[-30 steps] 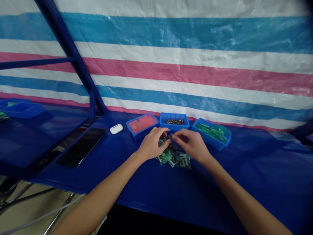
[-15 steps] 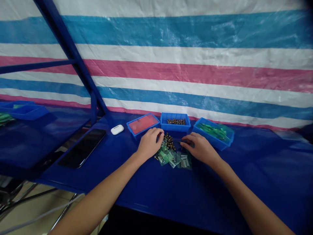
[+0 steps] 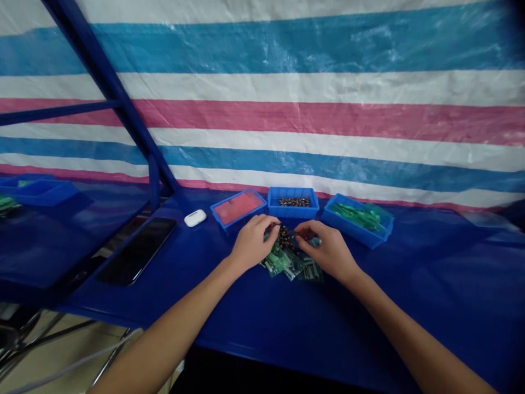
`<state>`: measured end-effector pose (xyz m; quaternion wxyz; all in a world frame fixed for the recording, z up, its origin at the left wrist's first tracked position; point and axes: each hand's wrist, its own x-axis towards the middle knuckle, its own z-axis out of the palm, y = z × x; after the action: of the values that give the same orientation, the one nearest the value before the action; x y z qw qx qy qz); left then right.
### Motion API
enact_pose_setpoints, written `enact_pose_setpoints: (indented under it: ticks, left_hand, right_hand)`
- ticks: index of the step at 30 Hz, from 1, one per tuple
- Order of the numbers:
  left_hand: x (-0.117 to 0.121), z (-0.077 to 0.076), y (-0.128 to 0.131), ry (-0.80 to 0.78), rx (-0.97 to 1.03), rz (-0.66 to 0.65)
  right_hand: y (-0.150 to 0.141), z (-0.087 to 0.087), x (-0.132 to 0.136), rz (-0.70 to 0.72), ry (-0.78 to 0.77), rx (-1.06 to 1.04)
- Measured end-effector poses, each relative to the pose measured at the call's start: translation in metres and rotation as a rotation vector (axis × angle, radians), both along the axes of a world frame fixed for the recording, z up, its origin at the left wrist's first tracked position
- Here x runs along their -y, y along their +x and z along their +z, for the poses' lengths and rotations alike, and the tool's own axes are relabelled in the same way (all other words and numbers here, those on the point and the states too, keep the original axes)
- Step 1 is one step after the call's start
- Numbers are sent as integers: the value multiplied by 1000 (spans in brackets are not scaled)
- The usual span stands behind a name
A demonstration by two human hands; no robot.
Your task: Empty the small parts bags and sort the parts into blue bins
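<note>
In swings the right hand (image 3: 329, 250), nearer the left hand (image 3: 251, 243) by the metal parts (image 3: 285, 239), both curled, any pinch unclear.

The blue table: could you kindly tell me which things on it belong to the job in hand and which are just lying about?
Likely the job's:
loose metal parts
small bags
metal-filled bin
green-filled bin
red-filled bin

Probably just lying about:
black phone
white case

On the tabletop (image 3: 254, 323), the phone (image 3: 137, 251) lies left of three bins (image 3: 293, 212), seemingly before the sheeting (image 3: 328, 120).
</note>
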<state>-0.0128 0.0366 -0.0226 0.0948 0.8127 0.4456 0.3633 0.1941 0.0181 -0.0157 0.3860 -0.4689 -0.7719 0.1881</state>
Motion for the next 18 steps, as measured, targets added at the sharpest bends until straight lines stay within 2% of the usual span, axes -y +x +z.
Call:
enact_pose_setpoints:
  ticks: [6, 10, 18]
  left_hand:
    - [4, 2, 4, -105, 47, -207]
    - [2, -1, 5, -140, 127, -208]
    - [6, -1, 8, -11, 136, -199]
  right_hand:
    - [-3, 0, 3, 86, -121, -107]
    - [-1, 0, 3, 93, -94, -103]
    - [-3, 5, 7, 138, 43, -43]
